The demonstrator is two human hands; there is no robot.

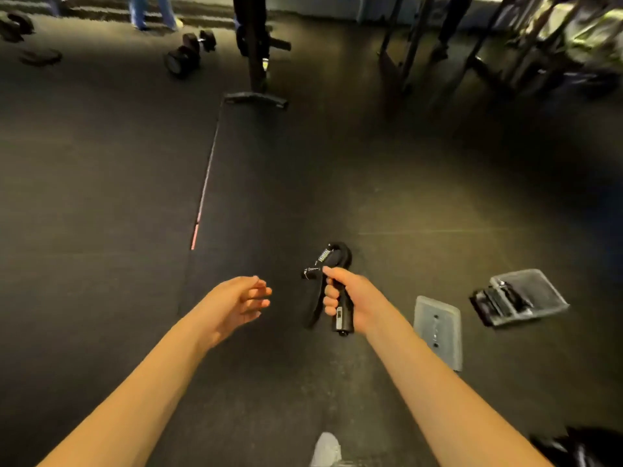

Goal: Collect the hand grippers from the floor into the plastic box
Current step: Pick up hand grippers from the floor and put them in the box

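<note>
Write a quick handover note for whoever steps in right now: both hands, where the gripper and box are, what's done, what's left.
Left hand: open, holds nothing, raised over the floor.
Right hand: grips one black hand gripper by a handle, off the floor.
Plastic box: on the floor to the right, open, with black items inside, likely grippers. Its lid lies flat beside it.
Done: this gripper is picked up.
Left: put it in the box. No other loose gripper shows in this view, so look around.
</note>
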